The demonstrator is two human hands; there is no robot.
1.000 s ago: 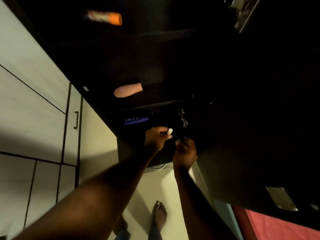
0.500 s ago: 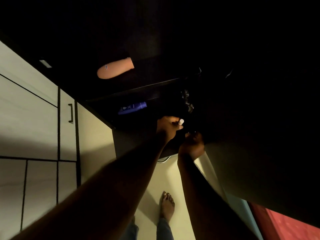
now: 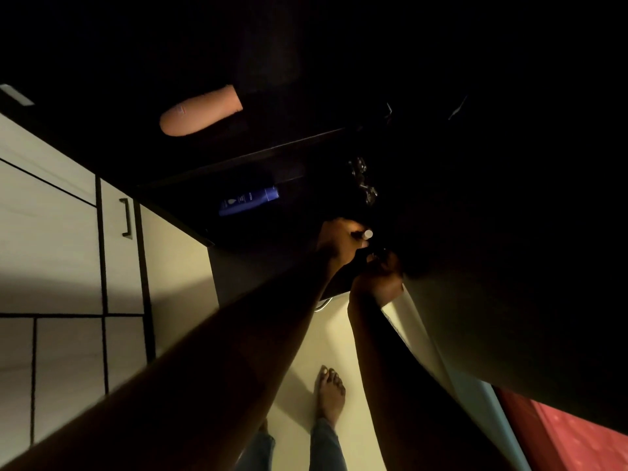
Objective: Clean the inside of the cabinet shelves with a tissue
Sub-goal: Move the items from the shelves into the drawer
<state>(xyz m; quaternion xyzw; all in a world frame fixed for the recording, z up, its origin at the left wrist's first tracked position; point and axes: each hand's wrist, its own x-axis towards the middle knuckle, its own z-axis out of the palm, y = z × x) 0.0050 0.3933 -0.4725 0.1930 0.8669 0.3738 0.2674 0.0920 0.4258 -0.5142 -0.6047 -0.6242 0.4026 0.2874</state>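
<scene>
Dark-brown wooden cabinet shelves [image 3: 238, 161] are seen in deep shadow from the head camera, their front edges running on a slant from lower left to upper right of the view. Both bare hands are held at the mouth of the lower compartment. The open shelf space to be wiped lies beyond the fingertips, upward and to the left in the view. The left hand [image 3: 341, 243] is therefore judged the nearer to it, with the right hand [image 3: 377, 280] just beside and below, at the cabinet's lower front edge. A small white round-tipped object [image 3: 368, 234] is pinched at the fingertips of the left hand, whose fingers are curled round it. Whether this is a wad of the tissue or a cap cannot be told in the gloom, and no spread tissue is made out anywhere. The right hand's fingers are bent inward toward something dark, but what is held, if anything, cannot be told. A blue plastic bottle [image 3: 249, 200] is laid on its side along the lower shelf, near the left hand but apart from it. A peach-coloured rounded tube [image 3: 200, 112] is laid likewise on the shelf above. A reach inward past the bottle is judged to be what the wiping calls for.
</scene>
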